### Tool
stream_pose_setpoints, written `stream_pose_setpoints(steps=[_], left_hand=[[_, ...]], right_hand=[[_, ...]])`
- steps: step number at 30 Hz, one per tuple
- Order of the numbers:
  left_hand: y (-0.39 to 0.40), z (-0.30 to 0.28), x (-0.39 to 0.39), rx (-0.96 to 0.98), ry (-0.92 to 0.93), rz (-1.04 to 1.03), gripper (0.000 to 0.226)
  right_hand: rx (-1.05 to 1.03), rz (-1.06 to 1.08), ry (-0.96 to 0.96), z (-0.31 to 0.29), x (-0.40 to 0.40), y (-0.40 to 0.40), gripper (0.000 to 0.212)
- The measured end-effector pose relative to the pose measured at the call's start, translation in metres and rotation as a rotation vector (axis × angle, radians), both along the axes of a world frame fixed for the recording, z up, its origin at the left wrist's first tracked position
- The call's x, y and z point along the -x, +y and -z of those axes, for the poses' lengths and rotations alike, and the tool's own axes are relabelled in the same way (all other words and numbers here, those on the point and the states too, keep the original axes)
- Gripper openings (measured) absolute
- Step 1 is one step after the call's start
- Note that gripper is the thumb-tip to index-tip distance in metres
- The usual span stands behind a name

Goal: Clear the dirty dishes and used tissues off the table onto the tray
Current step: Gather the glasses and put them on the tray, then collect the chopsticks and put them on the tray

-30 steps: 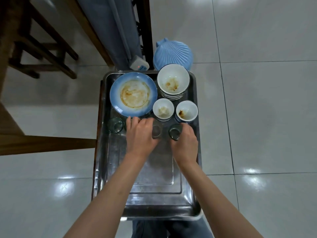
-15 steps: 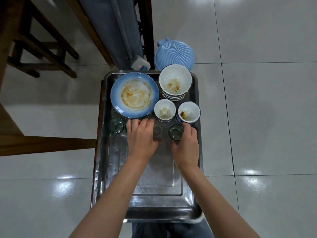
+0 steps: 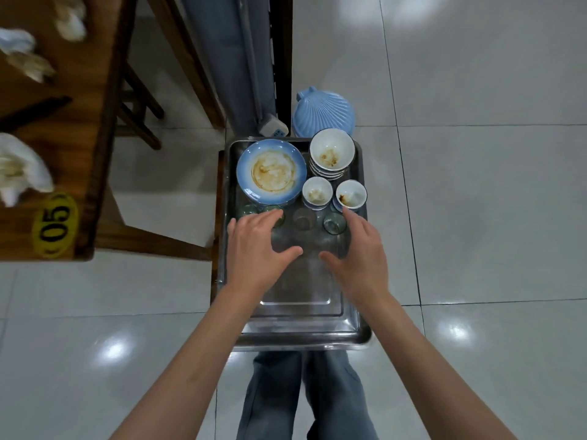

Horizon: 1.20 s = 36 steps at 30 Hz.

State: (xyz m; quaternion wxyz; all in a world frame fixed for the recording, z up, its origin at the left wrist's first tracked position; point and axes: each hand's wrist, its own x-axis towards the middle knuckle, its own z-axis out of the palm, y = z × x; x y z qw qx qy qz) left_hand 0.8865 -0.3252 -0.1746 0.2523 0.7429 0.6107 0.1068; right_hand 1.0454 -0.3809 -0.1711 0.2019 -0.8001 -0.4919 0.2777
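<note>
A steel tray [image 3: 301, 335] in front of me holds a dirty blue plate [image 3: 271, 171], a stack of white bowls [image 3: 331, 154], two small stained cups [image 3: 317, 192] [image 3: 351, 194] and several small glasses [image 3: 333, 223] in a row. My left hand [image 3: 255, 249] hovers over the tray with relaxed fingers, its tips above the left glasses. My right hand [image 3: 362, 254] floats open beside the right glass, holding nothing. Crumpled used tissues [image 3: 19, 168] lie on the wooden table [image 3: 92, 128] at the far left.
The table's corner carries a yellow "05" label [image 3: 54, 224]. A dark chopstick-like stick [image 3: 35, 111] lies on the table. A blue shell-shaped lid [image 3: 324, 114] sits behind the tray. Wooden chair legs [image 3: 139, 103] stand between table and tray. Glossy tile floor surrounds everything.
Both hands let go of the glasses and drew back, fingers spread. The view swung left, bringing the table with its tissues into sight.
</note>
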Motion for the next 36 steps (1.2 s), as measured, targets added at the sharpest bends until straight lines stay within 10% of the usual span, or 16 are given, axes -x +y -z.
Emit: stream_pose_setpoints(steps=[36], left_hand=[[-0.160,-0.436,0.361,-0.447,-0.176,-0.475,0.089]], right_hand=[[-0.409,-0.863,0.104,-0.402,0.325,-0.040,0.097]])
